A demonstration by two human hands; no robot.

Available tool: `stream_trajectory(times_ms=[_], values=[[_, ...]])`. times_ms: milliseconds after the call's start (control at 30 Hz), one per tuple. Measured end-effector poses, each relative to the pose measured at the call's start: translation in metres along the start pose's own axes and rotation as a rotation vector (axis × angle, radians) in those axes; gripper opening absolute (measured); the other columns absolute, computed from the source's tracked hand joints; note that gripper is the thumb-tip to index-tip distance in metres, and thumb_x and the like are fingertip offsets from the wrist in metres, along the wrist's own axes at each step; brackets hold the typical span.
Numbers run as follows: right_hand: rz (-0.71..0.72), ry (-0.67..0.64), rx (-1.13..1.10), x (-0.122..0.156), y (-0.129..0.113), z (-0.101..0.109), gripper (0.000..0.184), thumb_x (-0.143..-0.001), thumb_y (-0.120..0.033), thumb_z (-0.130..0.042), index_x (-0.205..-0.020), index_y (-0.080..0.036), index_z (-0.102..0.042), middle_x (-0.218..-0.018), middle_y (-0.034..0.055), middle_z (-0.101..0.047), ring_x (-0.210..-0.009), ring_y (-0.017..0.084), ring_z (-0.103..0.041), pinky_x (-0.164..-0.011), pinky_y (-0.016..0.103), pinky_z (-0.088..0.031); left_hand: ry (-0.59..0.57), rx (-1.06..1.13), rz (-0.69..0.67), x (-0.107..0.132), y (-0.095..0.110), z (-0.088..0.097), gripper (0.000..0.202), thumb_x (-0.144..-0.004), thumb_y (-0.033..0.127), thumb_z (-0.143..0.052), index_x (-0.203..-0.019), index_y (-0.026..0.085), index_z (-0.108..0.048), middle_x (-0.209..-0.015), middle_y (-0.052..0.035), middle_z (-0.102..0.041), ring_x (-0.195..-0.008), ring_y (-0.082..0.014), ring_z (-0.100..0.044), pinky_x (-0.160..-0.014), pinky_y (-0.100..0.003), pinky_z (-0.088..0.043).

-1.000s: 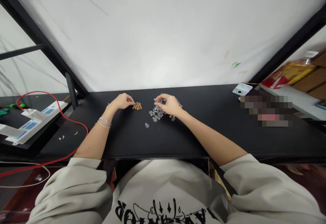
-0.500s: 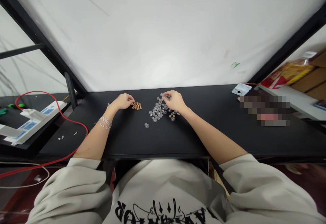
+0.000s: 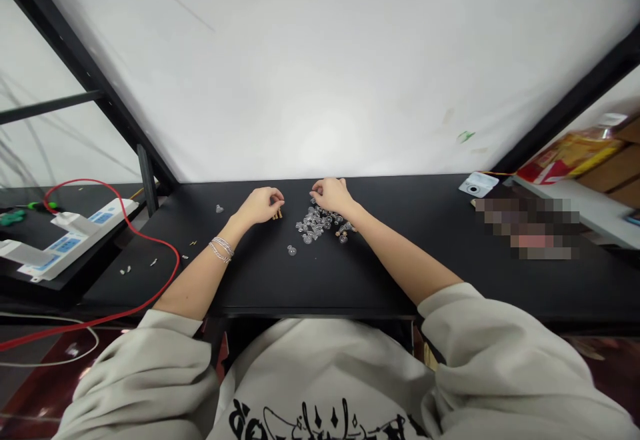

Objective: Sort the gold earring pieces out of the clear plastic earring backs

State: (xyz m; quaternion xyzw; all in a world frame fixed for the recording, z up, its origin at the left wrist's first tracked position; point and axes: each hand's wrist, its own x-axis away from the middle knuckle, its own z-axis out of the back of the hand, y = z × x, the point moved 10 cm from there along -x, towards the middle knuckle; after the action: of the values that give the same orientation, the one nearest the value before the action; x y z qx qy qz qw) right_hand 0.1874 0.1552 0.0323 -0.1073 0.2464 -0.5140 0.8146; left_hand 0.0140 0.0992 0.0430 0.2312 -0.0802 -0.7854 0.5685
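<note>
My left hand (image 3: 262, 205) is closed in a pinch above the small tan cork stoppers (image 3: 278, 214) and covers most of them. Whatever sits between its fingertips is too small to make out. Thumb and fingers of my right hand (image 3: 331, 193) are also drawn together, at the far edge of a pile of tiny clear round bottles (image 3: 313, 223). What they pinch is hidden. At the pile's right side, a few bottles with tan corks (image 3: 342, 233) lie partly under my right wrist. One clear bottle (image 3: 292, 251) lies apart, nearer to me.
Another clear piece (image 3: 219, 209) lies left of my left hand on the black table (image 3: 280, 287). Small white scraps (image 3: 125, 271) lie by a red cable (image 3: 173, 250) and a white power strip (image 3: 75, 237). A white camera-like device (image 3: 479, 185) sits at the back right.
My left hand has shifted right over the corks, closer to the right hand. My right hand has moved slightly left at the back of the pile. The whole view has shifted a little.
</note>
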Motion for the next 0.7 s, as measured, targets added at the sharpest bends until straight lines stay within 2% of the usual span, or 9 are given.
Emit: stream_trajectory(times_ms=[100, 200, 333, 400, 467, 567, 700], values=[[-0.056, -0.078, 0.015, -0.012, 0.002, -0.009, 0.008, -0.082, -0.024, -0.070, -0.080, -0.017, -0.074, -0.084, 0.0098, -0.073, -0.095, 0.026, -0.067, -0.104, 0.051, -0.036, 0.010, 0.003, 0.002, 0.000, 0.000, 0.002, 0.016, -0.082, 0.024, -0.062, -0.093, 0.018, -0.072, -0.084, -0.0057, -0.073, -0.067, -0.0181, -0.062, -0.070, -0.031, -0.049], [-0.056, -0.075, -0.050, -0.009, -0.001, -0.007, 0.012, -0.084, -0.025, -0.068, -0.079, -0.017, -0.074, -0.083, 0.0106, -0.074, -0.088, 0.025, -0.069, -0.098, 0.047, -0.044, 0.044, 0.007, -0.005, 0.001, 0.004, 0.005, 0.015, -0.083, 0.024, -0.062, -0.091, 0.018, -0.073, -0.079, -0.0056, -0.072, -0.065, -0.0176, -0.061, -0.069, -0.031, -0.048], [-0.049, -0.031, -0.474, 0.013, -0.011, 0.003, 0.016, -0.084, -0.031, -0.067, -0.086, -0.016, -0.073, -0.082, 0.0092, -0.075, -0.074, 0.019, -0.070, -0.077, 0.034, -0.055, 0.075, 0.093, -0.066, 0.004, 0.021, 0.004, 0.020, -0.084, 0.036, -0.067, -0.092, 0.019, -0.073, -0.079, -0.0047, -0.071, -0.062, -0.0154, -0.059, -0.065, -0.029, -0.046], [-0.047, -0.061, -0.673, 0.027, -0.020, 0.003, 0.020, -0.082, -0.032, -0.068, -0.090, -0.015, -0.072, -0.080, 0.0085, -0.074, -0.067, 0.016, -0.068, -0.067, 0.029, -0.055, 0.082, 0.137, -0.131, 0.007, 0.035, 0.001, 0.026, -0.083, 0.042, -0.069, -0.093, 0.019, -0.073, -0.083, -0.0046, -0.072, -0.064, -0.0148, -0.058, -0.065, -0.029, -0.045], [-0.070, -0.069, -0.797, 0.038, -0.025, 0.002, 0.021, -0.080, -0.030, -0.069, -0.093, -0.014, -0.071, -0.080, 0.0080, -0.074, -0.065, 0.014, -0.067, -0.062, 0.026, -0.054, 0.099, 0.142, -0.200, 0.010, 0.049, 0.000, 0.025, -0.086, 0.042, -0.066, -0.091, 0.019, -0.073, -0.082, -0.0043, -0.070, -0.066, -0.0147, -0.057, -0.067, -0.029, -0.045], [-0.070, -0.066, -0.855, 0.046, -0.029, 0.002, 0.023, -0.081, -0.030, -0.068, -0.096, -0.014, -0.072, -0.080, 0.0076, -0.074, -0.066, 0.014, -0.066, -0.064, 0.027, -0.055, 0.118, 0.117, -0.263, 0.014, 0.062, 0.001, 0.022, -0.091, 0.036, -0.060, -0.089, 0.018, -0.072, -0.077, -0.0043, -0.067, -0.069, -0.0157, -0.057, -0.070, -0.030, -0.044], [-0.009, -0.030, -0.893, 0.045, -0.033, 0.004, 0.023, -0.079, -0.032, -0.071, -0.093, -0.014, -0.072, -0.087, 0.0085, -0.075, -0.077, 0.016, -0.069, -0.077, 0.032, -0.058, 0.108, 0.102, -0.285, 0.015, 0.065, 0.006, 0.023, -0.093, 0.033, -0.054, -0.087, 0.018, -0.071, -0.079, -0.0056, -0.066, -0.073, -0.0176, -0.057, -0.073, -0.031, -0.044]])
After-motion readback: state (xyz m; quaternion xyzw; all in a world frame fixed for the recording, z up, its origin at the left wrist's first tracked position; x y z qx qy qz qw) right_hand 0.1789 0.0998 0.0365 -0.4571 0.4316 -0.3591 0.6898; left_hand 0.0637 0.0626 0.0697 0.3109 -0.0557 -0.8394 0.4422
